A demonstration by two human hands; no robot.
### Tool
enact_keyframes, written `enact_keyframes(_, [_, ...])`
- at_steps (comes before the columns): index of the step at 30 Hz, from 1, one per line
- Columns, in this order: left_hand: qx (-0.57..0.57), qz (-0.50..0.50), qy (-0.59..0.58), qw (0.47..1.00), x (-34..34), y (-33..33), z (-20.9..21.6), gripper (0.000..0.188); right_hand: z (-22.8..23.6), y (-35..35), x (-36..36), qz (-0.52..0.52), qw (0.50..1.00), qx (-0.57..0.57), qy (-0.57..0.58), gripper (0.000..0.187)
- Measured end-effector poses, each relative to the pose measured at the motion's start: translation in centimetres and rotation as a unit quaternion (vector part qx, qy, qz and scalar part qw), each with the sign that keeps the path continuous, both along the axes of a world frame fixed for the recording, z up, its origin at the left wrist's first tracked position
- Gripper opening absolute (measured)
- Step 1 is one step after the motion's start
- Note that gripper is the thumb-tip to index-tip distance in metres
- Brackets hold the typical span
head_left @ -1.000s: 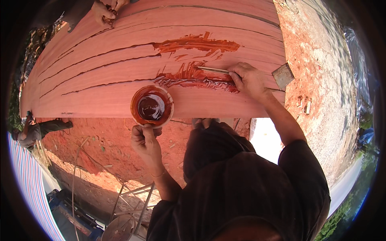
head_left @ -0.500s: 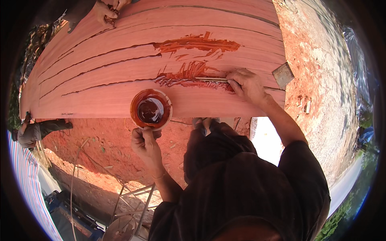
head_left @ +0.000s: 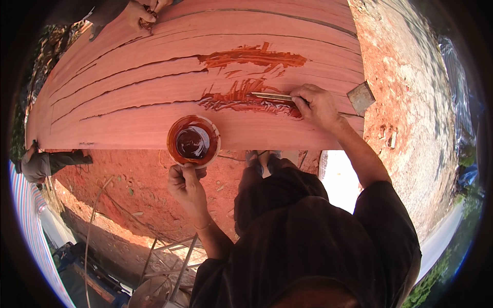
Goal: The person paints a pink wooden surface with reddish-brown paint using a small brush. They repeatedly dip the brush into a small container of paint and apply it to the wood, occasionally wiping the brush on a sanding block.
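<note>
While cracks in reddish plank [head_left: 154, 97] are being filled, putty knife [head_left: 271, 96] is being pinched in closed right hand [head_left: 317, 105], blade pointing nine o'clock; bowl [head_left: 193, 141] of dark filler is being gripped by rim in left hand [head_left: 186, 182], kept within reach at seven o'clock of wet patch [head_left: 241, 100].

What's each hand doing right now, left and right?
Left hand: closed on the rim of the bowl of red-brown filler, held at the board's edge.
Right hand: closed on a putty knife, blade on the cracked wooden board.
</note>
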State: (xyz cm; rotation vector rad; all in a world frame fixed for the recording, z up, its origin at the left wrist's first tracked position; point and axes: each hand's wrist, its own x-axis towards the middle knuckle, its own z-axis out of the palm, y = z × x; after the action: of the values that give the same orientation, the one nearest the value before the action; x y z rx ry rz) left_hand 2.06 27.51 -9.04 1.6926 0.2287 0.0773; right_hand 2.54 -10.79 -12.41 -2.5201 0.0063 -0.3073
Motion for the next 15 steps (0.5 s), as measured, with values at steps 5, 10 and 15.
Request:
enact_keyframes(5, [-0.006,0.003,-0.013,1.0,-0.2,0.2,0.1,0.024,0.1,-1.2,1.5,-0.009,0.998,-0.019,-0.055,0.008])
enact_keyframes(10, [0.003,0.017,0.01,1.0,-0.5,0.0,0.3,0.024,0.1,-0.4,1.3,0.1,0.994,-0.038,-0.017,0.009])
enact_keyframes(15, [-0.004,0.018,0.001,1.0,-0.6,-0.1,0.4,0.024,0.2,0.2,2.9,0.056,0.996,-0.042,-0.054,0.008])
